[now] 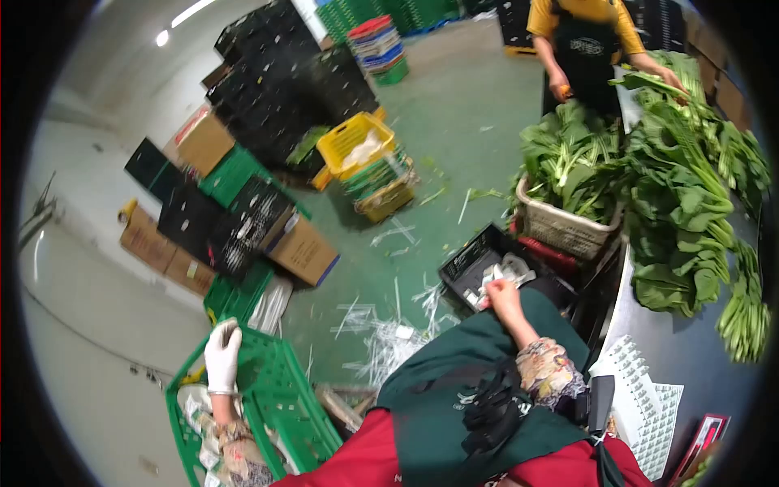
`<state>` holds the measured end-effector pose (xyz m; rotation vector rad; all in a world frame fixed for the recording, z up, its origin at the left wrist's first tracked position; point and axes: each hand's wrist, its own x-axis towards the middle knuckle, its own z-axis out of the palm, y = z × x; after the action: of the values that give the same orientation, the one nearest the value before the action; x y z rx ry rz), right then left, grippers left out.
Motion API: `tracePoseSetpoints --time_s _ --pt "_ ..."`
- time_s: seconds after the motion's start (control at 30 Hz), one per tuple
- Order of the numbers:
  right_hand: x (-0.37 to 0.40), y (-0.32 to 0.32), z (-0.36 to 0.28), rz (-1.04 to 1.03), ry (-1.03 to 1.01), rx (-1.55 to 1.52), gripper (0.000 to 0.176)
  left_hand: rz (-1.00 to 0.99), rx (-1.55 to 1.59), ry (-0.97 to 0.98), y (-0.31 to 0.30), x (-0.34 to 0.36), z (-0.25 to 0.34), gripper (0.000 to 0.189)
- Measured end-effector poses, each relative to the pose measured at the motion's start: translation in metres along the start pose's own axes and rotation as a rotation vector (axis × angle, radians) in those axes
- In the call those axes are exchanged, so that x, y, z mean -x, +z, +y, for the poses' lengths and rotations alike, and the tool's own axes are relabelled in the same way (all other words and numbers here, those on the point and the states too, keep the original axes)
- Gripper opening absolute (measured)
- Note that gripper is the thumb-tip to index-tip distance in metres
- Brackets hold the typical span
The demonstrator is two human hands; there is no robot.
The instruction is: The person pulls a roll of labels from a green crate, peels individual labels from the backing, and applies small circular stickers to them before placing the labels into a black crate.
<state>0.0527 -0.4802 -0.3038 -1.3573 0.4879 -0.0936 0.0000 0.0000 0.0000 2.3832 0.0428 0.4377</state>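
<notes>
My left hand [221, 359], in a white glove, is over the far corner of a green plastic crate [280, 390]. Its fingers are held together and curled, and what they may hold is hidden. Pale crumpled items [195, 407] lie along that crate's left side. My right hand [505, 301] is bare, its fingers pinched together by my knee, with a bit of white at the fingertips that I cannot make out. Just beyond it, a black crate [468, 261] on the floor contains white crumpled material [514, 266].
Leafy greens [677, 187] cover the metal table [690, 345] at right, beside label sheets [641, 398]. A basket of greens [568, 223] stands near a person in an apron [586, 53]. White strips [398, 345] litter the floor; stacked crates [284, 77] and a yellow basket [355, 144] stand beyond.
</notes>
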Motion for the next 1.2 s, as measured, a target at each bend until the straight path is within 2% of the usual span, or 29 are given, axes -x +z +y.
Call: tracePoseSetpoints --time_s 0.07,0.1,0.23,0.3,0.33,0.37,0.43,0.47,0.6,0.63,0.7,0.87,1.07,1.2 --pt "0.007 0.030 0.003 0.007 -0.047 -0.054 0.019 -0.022 -0.095 0.011 -0.018 -0.023 -0.008 0.021" --pt "-0.011 -0.060 -0.031 0.043 -0.084 0.023 0.019 -0.003 0.083 -0.034 0.049 0.019 -0.012 0.019" --pt "0.012 -0.032 -0.013 0.056 -0.042 -0.088 0.016 -0.014 -0.049 -0.015 0.017 0.007 0.007 0.017" --pt "0.021 -0.038 -0.012 0.090 -0.080 0.116 0.015 -0.015 -0.033 -0.007 0.021 0.007 0.006 0.016" --pt "0.018 -0.041 0.002 0.106 -0.117 0.027 0.013 -0.012 -0.027 -0.004 0.021 0.008 0.005 0.016" --pt "0.017 -0.048 0.015 0.060 0.041 -0.146 0.013 -0.005 -0.079 -0.003 0.021 0.008 0.006 0.016" --pt "0.020 -0.054 0.029 0.026 0.061 -0.189 0.016 0.005 -0.179 0.005 0.025 0.006 0.010 0.016" --pt "0.023 -0.055 0.033 0.057 0.136 -0.350 0.018 0.015 -0.183 0.075 0.027 0.001 -0.005 0.015" --pt "0.023 -0.040 0.008 -0.061 0.095 -0.463 0.019 -0.071 -0.163 0.107 0.040 -0.008 -0.010 0.014" --pt "0.020 -0.033 0.000 -0.092 0.093 -0.482 0.019 -0.090 -0.168 -0.016 0.041 -0.008 -0.002 0.017" --pt "0.012 -0.020 -0.009 -0.140 0.098 -0.479 0.019 -0.111 -0.167 -0.026 0.043 -0.007 0.007 0.017" --pt "-0.010 0.016 -0.024 -0.206 0.232 -0.425 0.022 -0.204 -0.080 -0.057 0.048 -0.006 0.042 0.016" --pt "-0.037 0.031 -0.035 -0.187 0.245 -0.281 0.022 -0.484 -0.020 -0.196 0.058 -0.021 0.052 0.020" --pt "-0.051 0.043 -0.020 -0.122 0.263 -0.316 0.020 -0.556 -0.047 -0.237 0.057 -0.019 0.057 0.023"
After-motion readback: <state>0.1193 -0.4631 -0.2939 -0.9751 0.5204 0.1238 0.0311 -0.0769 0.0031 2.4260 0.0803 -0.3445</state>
